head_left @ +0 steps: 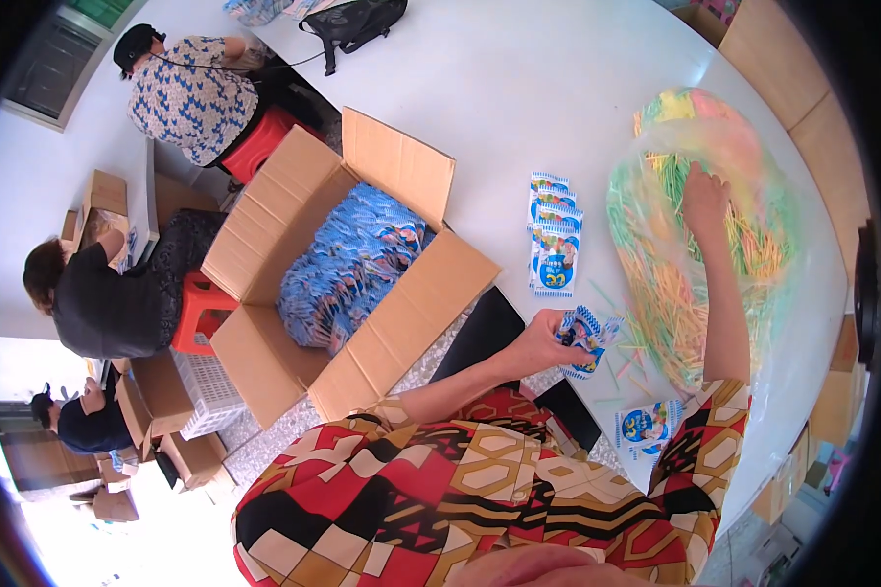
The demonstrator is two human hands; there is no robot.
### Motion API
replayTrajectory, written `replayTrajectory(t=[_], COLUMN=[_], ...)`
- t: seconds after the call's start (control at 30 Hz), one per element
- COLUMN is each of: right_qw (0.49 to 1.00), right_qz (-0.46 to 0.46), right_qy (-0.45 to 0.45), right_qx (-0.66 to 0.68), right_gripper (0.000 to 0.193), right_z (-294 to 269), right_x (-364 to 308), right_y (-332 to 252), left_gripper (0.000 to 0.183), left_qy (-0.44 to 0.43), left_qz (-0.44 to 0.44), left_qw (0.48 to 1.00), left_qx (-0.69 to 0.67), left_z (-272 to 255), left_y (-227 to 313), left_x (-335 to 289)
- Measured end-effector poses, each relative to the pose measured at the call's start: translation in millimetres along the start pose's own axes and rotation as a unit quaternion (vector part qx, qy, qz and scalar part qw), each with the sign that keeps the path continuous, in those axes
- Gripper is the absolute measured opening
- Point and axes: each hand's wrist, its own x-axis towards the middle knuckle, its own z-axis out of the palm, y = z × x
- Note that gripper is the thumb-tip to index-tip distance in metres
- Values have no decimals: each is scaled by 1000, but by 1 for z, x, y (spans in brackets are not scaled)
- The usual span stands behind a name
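Note:
My left hand [541, 344] is closed around several small blue-and-white packets [583, 342] above the near edge of the white table. My right hand [707, 196] reaches into a large clear plastic bag [628, 210] full of thin pastel sticks [671, 318] in green, yellow, pink and orange. Its fingers touch the sticks and look bent; whether they grip any is hidden. A short overlapping row of blue-and-white packets [555, 256] lies on the table left of the bag. More packets [646, 425] rest by my right sleeve, and a few loose sticks lie near the bag.
An open cardboard box [401, 318] filled with blue packets [347, 259] stands to my left, its flaps spread. On the far table part lies a black bag [357, 24]. Three other people sit at the left, two on red stools [201, 311]. Cardboard boxes [827, 147] line the right side.

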Motion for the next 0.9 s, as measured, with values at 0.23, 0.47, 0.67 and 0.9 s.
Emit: replayTrajectory(t=[0.23, 0.47, 0.67, 0.9], right_qw=[976, 666, 417, 297], right_qz=[66, 155, 126, 134], right_qy=[67, 83, -62, -106], right_qx=[194, 725, 898, 939], right_gripper=[24, 23, 9, 11], right_z=[18, -1, -2, -49], right_x=[-15, -49, -73, -134], right_y=[20, 24, 1, -13], left_gripper=[27, 26, 25, 31], left_qy=[-10, 1, 41, 51], left_qz=[-21, -6, -23, -5], left_qw=[1000, 1000, 998, 998], left_qx=[-5, 8, -33, -47], left_z=[4, 3, 9, 9], left_y=[3, -10, -2, -9], left_x=[-3, -1, -3, -2])
